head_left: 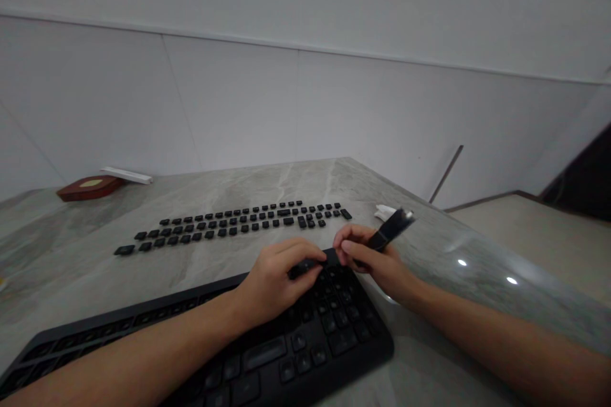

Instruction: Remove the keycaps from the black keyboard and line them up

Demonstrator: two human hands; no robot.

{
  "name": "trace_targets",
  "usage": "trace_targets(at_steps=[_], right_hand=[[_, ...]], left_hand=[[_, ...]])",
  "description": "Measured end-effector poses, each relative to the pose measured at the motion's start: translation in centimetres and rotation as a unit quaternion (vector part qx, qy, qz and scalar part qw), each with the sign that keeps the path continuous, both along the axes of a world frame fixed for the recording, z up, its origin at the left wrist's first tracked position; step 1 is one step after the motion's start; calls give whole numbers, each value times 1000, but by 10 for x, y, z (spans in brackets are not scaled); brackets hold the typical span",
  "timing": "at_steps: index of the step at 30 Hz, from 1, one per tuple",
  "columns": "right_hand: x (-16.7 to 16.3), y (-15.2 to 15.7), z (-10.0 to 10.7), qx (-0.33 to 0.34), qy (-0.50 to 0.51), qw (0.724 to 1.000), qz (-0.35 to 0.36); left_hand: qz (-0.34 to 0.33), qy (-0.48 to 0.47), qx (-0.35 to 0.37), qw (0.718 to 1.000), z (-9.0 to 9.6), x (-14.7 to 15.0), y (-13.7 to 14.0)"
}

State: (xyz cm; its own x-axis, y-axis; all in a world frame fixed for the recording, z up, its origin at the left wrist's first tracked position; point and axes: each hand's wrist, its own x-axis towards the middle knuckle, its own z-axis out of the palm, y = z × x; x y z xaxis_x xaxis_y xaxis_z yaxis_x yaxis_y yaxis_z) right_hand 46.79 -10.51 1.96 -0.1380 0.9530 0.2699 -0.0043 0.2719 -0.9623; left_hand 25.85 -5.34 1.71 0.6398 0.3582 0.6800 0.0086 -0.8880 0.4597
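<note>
A black keyboard (315, 365) lies across the near part of the table, with many of its key positions bare of caps. My left hand (279, 276) is over its upper right part. Thumb and forefinger are closed together at the far edge; what they pinch, if anything, blends into the black keyboard. Just right of it, my right hand (377, 261) is closed around a slim black brush (394, 227), whose blurred, pale tip points up and away. The right fingertips are close to the keyboard's far right corner. Beyond the keyboard, removed black keycaps (221, 232) lie in several rows.
The grey marbled table (443, 331) ends in a slanting edge on the right. A small white object (384, 211) lies behind the brush. At the back left are a reddish-brown box (90, 188) and a white bar (126, 175). A white wall (238, 102) stands behind.
</note>
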Motion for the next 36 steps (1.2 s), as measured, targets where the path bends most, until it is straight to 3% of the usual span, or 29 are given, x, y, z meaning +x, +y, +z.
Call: trace_targets(at_steps=[3, 6, 13, 23, 26, 30, 36], right_hand=[[-2, -6, 2, 162, -226, 960, -20], [-6, -10, 5, 222, -285, 932, -13], [-5, -3, 1, 240, -278, 930, -3], [1, 12, -9, 240, -292, 926, 14], [16, 28, -11, 230, -328, 915, -42], [36, 51, -18, 151, -395, 894, -148], [36, 62, -25, 115, -412, 885, -185]], left_hand=[[-11, -20, 14, 1000, 1, 0, 1], [-6, -30, 19, 999, 1, 0, 1], [34, -14, 14, 999, -1, 0, 2], [31, 47, -11, 998, -6, 2, 5], [60, 62, -25, 996, -4, 2, 4], [66, 78, -33, 994, -4, 1, 3], [57, 76, -29, 995, -4, 1, 3]])
